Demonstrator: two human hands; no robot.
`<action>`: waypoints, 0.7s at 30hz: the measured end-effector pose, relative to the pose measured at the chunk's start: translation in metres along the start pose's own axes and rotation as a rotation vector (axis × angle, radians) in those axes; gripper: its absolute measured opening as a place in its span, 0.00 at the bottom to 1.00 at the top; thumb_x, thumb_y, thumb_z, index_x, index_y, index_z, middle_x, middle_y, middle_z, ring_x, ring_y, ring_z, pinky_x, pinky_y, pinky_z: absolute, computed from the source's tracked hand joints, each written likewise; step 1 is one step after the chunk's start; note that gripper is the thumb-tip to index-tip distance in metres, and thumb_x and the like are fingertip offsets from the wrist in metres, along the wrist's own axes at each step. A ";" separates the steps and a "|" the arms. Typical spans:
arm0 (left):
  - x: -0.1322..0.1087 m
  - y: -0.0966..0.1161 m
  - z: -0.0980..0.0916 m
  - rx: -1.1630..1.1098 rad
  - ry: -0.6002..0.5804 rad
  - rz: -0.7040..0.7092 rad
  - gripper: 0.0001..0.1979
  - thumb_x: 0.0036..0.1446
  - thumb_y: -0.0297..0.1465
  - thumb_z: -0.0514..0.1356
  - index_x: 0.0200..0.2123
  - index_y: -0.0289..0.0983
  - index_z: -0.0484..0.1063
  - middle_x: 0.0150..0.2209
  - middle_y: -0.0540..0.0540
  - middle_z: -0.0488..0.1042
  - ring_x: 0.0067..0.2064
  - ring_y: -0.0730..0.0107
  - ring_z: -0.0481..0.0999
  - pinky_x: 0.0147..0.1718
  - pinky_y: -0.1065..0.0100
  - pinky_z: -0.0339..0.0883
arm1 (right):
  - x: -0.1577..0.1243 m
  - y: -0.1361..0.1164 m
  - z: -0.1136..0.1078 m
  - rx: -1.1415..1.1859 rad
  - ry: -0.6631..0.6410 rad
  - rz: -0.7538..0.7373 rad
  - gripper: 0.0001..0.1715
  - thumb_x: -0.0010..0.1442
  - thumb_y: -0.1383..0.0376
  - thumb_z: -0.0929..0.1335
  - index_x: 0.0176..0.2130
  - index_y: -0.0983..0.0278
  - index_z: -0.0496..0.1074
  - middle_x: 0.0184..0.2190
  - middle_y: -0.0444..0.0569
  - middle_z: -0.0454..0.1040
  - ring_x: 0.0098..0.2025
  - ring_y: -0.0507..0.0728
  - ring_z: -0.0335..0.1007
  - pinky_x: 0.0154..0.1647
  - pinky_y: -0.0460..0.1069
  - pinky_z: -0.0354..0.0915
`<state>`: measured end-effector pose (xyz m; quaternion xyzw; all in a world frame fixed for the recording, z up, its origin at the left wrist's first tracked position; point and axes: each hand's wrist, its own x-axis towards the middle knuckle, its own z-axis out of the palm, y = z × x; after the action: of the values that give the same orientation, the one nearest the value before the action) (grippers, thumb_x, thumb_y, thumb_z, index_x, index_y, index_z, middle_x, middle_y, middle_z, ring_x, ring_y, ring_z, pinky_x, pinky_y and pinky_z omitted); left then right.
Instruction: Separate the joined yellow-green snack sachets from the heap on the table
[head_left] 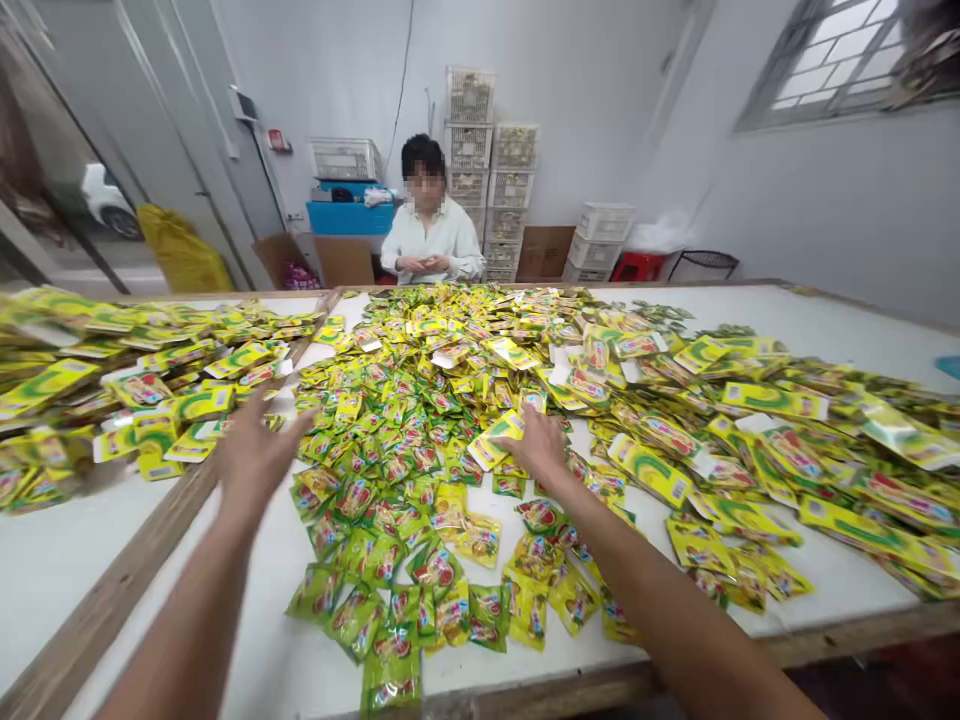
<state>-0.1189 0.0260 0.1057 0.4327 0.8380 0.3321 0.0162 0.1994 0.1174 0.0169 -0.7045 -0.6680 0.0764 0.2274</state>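
Observation:
My left hand (253,452) hangs above the wooden divider strip, fingers spread and slightly blurred, with nothing in it. Flat yellow-green cartons (199,403) lie just beyond and to its left. Over the middle of the heap, my right hand (541,442) has its thumb and fingers at a small yellow carton (491,442) and appears to grip its right end. Between and below my arms lie many small green and yellow sachets (390,650), loosely spread on the white tabletop (289,660).
Long yellow cartons (652,470) are piled on the right, more on the left beyond the wooden strip (127,560). Across the table sits a person in a white shirt (457,240), hands together. Stacked white crates (469,150) stand behind against the wall.

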 end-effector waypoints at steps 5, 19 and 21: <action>-0.080 0.042 0.077 -0.445 -0.452 0.093 0.20 0.48 0.45 0.59 0.37 0.36 0.75 0.36 0.41 0.79 0.37 0.58 0.77 0.38 0.63 0.68 | -0.002 0.001 0.009 0.146 -0.016 -0.053 0.28 0.45 0.58 0.71 0.45 0.64 0.66 0.37 0.51 0.69 0.39 0.59 0.64 0.36 0.50 0.58; -0.117 0.032 0.107 -1.140 -0.891 -0.435 0.14 0.33 0.31 0.68 0.23 0.35 0.67 0.17 0.53 0.72 0.18 0.73 0.70 0.18 0.74 0.63 | -0.119 -0.029 -0.010 0.450 -0.130 -0.723 0.19 0.58 0.59 0.64 0.48 0.62 0.66 0.44 0.53 0.72 0.47 0.58 0.66 0.48 0.53 0.61; -0.113 0.027 0.111 -1.059 -0.830 -0.387 0.16 0.35 0.32 0.67 0.30 0.36 0.69 0.22 0.50 0.75 0.22 0.67 0.74 0.21 0.70 0.66 | -0.099 -0.013 -0.011 0.307 -0.127 -0.491 0.23 0.59 0.58 0.63 0.52 0.63 0.65 0.49 0.55 0.70 0.52 0.60 0.63 0.53 0.56 0.57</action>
<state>0.0061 0.0138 0.0053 0.3009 0.5500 0.4941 0.6023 0.1829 0.0186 0.0130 -0.4730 -0.8120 0.1630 0.3006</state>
